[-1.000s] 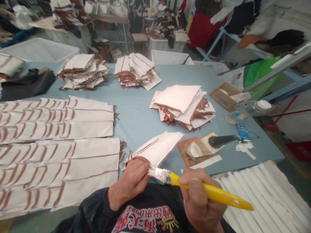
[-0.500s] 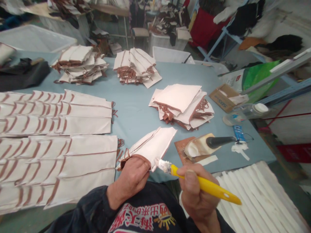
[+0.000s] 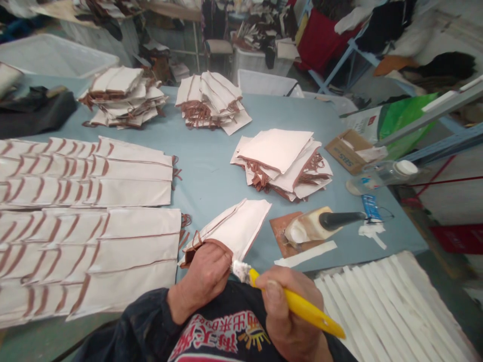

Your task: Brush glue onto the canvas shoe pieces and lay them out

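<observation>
Head view, near edge first: your right hand [image 3: 292, 306] is closed around the yellow-handled brush [image 3: 304, 306], whose white-coated bristles point left. Your left hand [image 3: 206, 274] pinches the brown-edged cream fabric piece [image 3: 241, 223] at its near end, in the middle of the table's [image 3: 199, 176] near side; the bristles sit just beside those fingertips, and whether they touch the fabric you cannot tell. The step in hand looks like brushing white paste along that near edge; the next move would call for a firm left pinch and a light, even stroke clear of your fingers. Near right lie white strips [image 3: 392, 296]; to the left, overlapping rows of cream panels [image 3: 138, 226]. Beyond the brush, a beige container [image 3: 315, 221] rests on a brown board [image 3: 278, 231]. Farther back stand a middle stack [image 3: 277, 148] of similar pieces and a clear jar [image 3: 381, 173], then two far stacks.
</observation>
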`<move>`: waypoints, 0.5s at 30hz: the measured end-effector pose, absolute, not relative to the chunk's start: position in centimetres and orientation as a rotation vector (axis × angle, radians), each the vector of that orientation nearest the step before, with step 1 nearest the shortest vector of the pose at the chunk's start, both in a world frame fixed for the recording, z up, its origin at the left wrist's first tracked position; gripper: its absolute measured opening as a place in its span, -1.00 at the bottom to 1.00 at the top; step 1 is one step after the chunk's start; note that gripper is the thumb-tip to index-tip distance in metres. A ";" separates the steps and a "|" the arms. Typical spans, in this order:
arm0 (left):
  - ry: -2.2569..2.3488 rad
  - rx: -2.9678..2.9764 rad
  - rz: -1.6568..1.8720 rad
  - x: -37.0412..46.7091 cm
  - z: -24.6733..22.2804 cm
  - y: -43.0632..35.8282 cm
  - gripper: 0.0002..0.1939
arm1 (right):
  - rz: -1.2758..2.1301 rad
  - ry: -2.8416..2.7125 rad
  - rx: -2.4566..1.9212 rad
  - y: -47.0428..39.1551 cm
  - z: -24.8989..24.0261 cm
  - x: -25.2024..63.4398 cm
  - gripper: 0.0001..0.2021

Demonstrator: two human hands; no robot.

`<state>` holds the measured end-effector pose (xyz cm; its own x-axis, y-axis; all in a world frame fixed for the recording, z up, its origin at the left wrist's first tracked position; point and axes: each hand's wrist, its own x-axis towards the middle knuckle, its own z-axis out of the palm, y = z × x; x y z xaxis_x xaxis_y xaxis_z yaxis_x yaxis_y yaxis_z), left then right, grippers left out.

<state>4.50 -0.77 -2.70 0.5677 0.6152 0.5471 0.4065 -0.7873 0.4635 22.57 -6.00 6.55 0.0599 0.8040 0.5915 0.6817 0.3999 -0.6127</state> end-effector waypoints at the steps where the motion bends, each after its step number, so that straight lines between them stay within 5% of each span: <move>1: 0.844 2.513 1.052 4.5 -2.7 -0.8 -0.73 | 0.182 -1.647 -1.333 -6.2 6.6 22.6 -0.76; 15: 0.825 2.510 1.107 5.1 -3.2 -1.0 -0.72 | 0.448 -1.261 -1.481 -8.2 3.7 24.6 -0.66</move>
<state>5.11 -1.04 -3.22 0.5442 0.6008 0.5857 0.3891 -0.7991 0.4582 24.60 -8.18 3.68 0.3651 0.8667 0.3400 0.4573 0.1512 -0.8764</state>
